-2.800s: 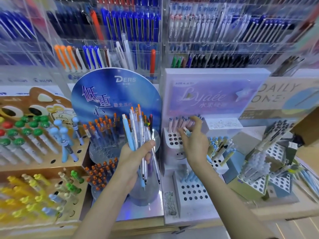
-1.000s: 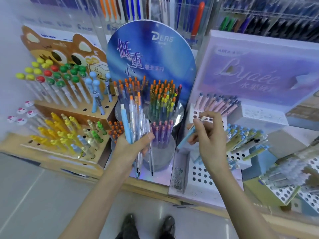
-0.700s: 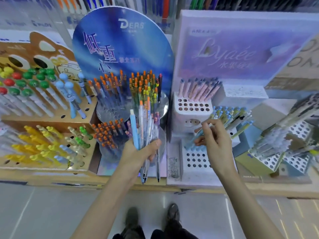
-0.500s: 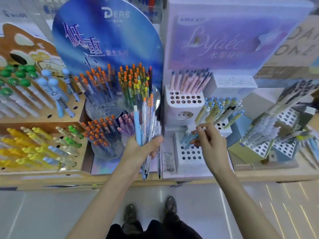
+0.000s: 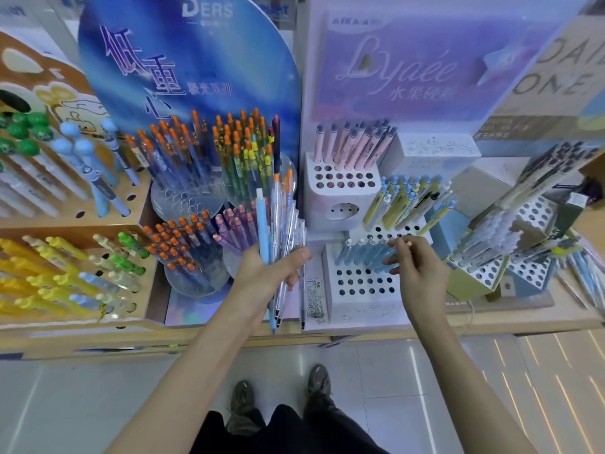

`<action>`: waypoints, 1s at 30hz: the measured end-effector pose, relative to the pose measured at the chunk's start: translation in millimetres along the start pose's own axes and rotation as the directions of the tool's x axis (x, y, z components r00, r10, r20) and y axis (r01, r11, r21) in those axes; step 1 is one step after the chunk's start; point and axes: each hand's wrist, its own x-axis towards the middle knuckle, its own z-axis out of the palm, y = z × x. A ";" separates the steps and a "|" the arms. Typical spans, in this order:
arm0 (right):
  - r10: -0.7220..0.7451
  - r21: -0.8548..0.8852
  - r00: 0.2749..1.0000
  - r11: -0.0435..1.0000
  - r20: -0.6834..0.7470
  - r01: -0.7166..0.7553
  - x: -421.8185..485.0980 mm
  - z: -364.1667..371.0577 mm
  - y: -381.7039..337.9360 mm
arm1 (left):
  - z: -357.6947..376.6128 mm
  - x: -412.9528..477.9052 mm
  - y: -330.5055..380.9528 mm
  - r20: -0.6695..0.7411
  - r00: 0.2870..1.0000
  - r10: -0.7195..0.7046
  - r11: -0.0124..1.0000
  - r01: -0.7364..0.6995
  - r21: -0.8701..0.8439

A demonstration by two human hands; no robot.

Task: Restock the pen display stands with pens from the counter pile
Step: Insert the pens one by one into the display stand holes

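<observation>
Several loose pens (image 5: 281,224) fan from my left hand (image 5: 271,273), fingers (image 5: 294,257) curled round them over the tabletop's (image 5: 491,317) front edge, and may slide to the floor (image 5: 393,371) if I tilt while my right hand (image 5: 422,276) pinches a pale-blue pen (image 5: 391,258) into the white stand's (image 5: 360,299) back row.

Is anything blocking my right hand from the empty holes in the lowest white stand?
Nothing visible. The right hand is at the blue pens in the white stand; its empty holes lie uncovered.

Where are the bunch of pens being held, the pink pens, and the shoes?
bunch of pens (image 5: 263,224), head view, light blue pen's barrel.
pink pens (image 5: 357,150), head view, a middle pink barrel.
shoes (image 5: 242,401), head view, toe of the left shoe.
</observation>
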 end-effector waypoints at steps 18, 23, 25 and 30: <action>-0.110 -0.130 0.994 0.986 -0.006 0.108 6.9 4.4 -1.1 | 1.9 3.2 -0.9 0.020 1.000 -0.010 1.000 0.010 0.002; -0.285 -0.266 0.958 0.926 -0.029 0.267 -5.6 4.8 0.7 | -0.1 4.9 0.5 0.010 0.999 -0.040 0.999 0.040 -0.005; -0.322 -0.335 0.946 0.896 -0.038 0.292 -1.8 6.3 -1.5 | 0.1 6.1 0.6 0.010 0.999 -0.043 0.999 0.043 -0.010; -0.351 -0.407 0.935 0.862 -0.049 0.302 11.0 5.3 -2.2 | 2.1 7.5 0.3 0.019 0.999 -0.030 1.000 0.030 -0.002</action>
